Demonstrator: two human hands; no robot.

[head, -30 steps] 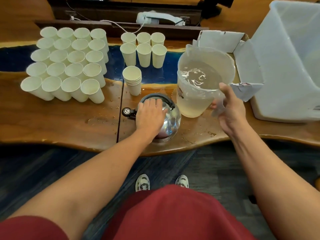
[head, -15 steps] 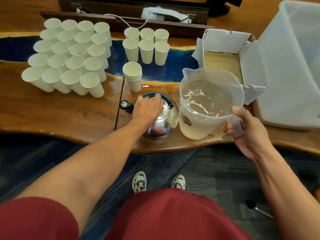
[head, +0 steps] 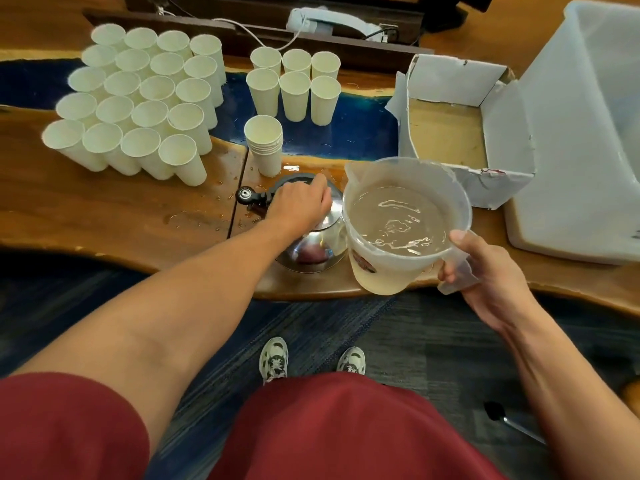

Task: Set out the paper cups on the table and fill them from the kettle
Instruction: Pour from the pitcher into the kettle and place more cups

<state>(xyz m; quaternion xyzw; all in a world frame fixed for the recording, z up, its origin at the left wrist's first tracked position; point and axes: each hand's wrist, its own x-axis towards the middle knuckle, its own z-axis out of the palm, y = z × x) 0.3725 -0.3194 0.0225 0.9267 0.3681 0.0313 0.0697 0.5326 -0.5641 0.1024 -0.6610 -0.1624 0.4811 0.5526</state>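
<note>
A shiny steel kettle [head: 311,251] with a black handle stands at the near edge of the wooden table [head: 104,209]. My left hand [head: 298,206] lies over its top, fingers curled down around the lid area, which it hides. My right hand [head: 485,271] grips the handle of a clear plastic pitcher [head: 374,275], nearly full of water and held just right of the kettle above the table edge. A big block of white paper cups [head: 138,109] stands at the left, a smaller group of cups [head: 294,84] at the back, and a nested stack [head: 265,143] behind the kettle.
Water drops lie on the wood left of the kettle. An open torn cardboard box [head: 446,133] and a large translucent plastic bin [head: 581,150] fill the right side. A white device with a cable [head: 329,20] sits on the back ledge. A spoon [head: 502,415] lies on the carpet.
My right hand has lifted the pitcher off the table and brought it nearer to me and down beside the kettle. My left hand stayed on the kettle's top, fingers shifting toward its far side.
</note>
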